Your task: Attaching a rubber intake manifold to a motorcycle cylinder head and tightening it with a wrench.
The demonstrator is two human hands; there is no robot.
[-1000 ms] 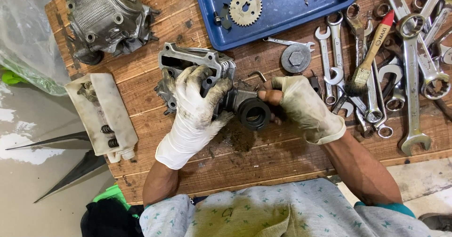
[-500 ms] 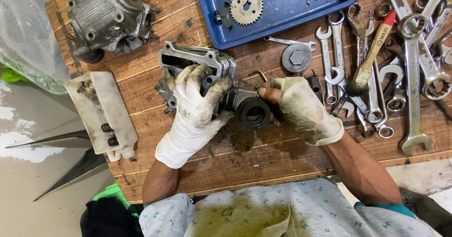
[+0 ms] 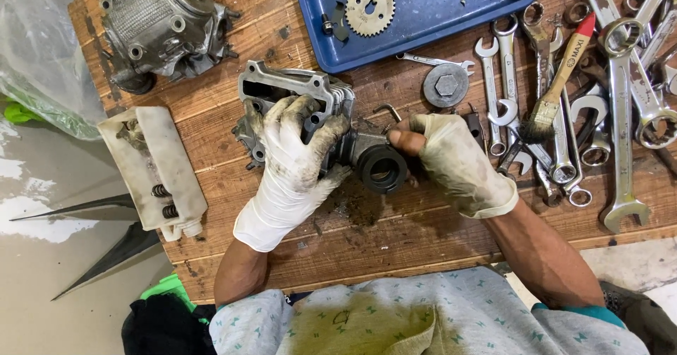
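Gloved left hand (image 3: 293, 154) clamped over cylinder head (image 3: 282, 94), right hand (image 3: 455, 161) seemingly pinching its black intake pipe (image 3: 381, 168).

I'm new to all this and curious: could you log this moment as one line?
left hand: grips finned engine part | right hand: at black intake pipe | bench: wrenches, blue tray

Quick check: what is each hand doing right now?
Left hand: closed over the grey finned engine part, holding it on the table.
Right hand: fingers curled at the black round intake piece; what it grips cannot be told.
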